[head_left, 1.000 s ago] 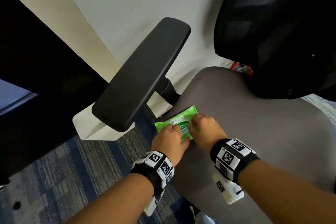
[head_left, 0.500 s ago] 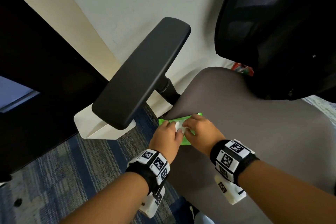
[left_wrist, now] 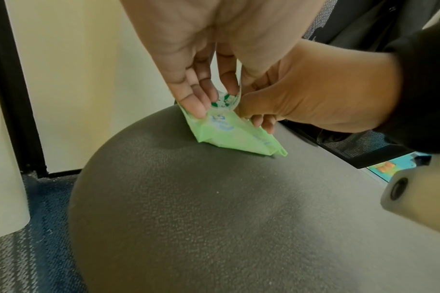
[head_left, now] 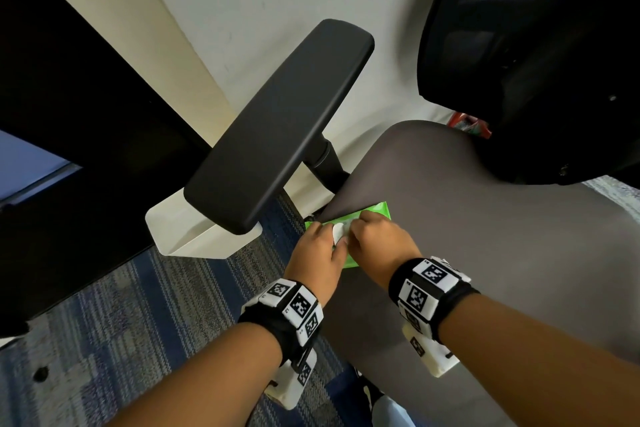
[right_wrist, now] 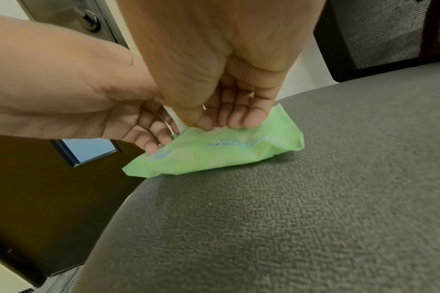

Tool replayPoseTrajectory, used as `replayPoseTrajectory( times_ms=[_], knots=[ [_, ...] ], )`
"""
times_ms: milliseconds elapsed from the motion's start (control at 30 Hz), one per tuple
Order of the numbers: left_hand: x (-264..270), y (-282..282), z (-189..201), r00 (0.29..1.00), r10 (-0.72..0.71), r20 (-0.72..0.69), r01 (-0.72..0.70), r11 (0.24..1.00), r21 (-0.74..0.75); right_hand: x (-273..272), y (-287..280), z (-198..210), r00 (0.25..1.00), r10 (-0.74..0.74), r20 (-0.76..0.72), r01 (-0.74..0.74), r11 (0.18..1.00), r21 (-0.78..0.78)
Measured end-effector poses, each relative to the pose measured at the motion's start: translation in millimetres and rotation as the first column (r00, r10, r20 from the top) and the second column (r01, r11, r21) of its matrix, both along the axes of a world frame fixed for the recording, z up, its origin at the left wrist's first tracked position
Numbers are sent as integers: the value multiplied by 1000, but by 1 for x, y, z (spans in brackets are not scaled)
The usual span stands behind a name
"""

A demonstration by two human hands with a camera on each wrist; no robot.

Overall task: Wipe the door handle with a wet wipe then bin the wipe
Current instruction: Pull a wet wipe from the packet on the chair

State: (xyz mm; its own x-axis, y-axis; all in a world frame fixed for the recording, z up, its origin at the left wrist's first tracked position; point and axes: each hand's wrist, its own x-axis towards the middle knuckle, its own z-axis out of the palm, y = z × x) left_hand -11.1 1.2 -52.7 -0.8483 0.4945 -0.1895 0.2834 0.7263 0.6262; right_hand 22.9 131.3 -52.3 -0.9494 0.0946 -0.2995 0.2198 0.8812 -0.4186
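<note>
A green wet wipe pack (head_left: pixel 377 211) lies on the left edge of the grey chair seat (head_left: pixel 485 270). My left hand (head_left: pixel 322 246) pinches the pack's peeled-back white label flap (left_wrist: pixel 226 101) and rests a fingertip on the pack (right_wrist: pixel 213 152). My right hand (head_left: pixel 374 239) pinches at the pack's opening with thumb and fingers (right_wrist: pixel 249 119); a bit of white shows there, and I cannot tell whether it is a wipe. A metal lock plate (right_wrist: pixel 88 18) on the dark door (head_left: pixel 69 114) shows in the right wrist view. No door handle is in view.
A white bin (head_left: pixel 180 229) stands on the blue-grey carpet under the chair's black armrest (head_left: pixel 277 128), between door and seat. The black mesh backrest (head_left: pixel 536 62) rises at the right. The wall is close behind the chair.
The label flap, flat on the pack one second ago, is now lifted in my left fingers. My right hand has slid onto the opening, and both hands cover most of the pack.
</note>
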Motion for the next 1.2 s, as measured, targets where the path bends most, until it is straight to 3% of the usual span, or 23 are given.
replayPoseTrajectory(
  times_ms=[267,567,767,967,1200],
  knots=[
    [-1,-4,-4,1000,-7,0,7,1000,-17,-1,1,4,994,-66,85,78,987,-144],
    [-2,-2,-5,999,-16,44,15,1000,26,-5,6,19,963,-11,268,52,988,-148],
    [-3,-3,-6,999,-28,45,26,999,30,0,9,13,982,-115,152,151,958,-246],
    [-5,-4,-5,998,-16,61,15,1000,19,5,7,12,999,-41,10,42,994,-101],
    [-5,-4,-5,997,-6,77,4,1000,29,6,6,11,997,1,-75,-10,992,-124]
  ],
)
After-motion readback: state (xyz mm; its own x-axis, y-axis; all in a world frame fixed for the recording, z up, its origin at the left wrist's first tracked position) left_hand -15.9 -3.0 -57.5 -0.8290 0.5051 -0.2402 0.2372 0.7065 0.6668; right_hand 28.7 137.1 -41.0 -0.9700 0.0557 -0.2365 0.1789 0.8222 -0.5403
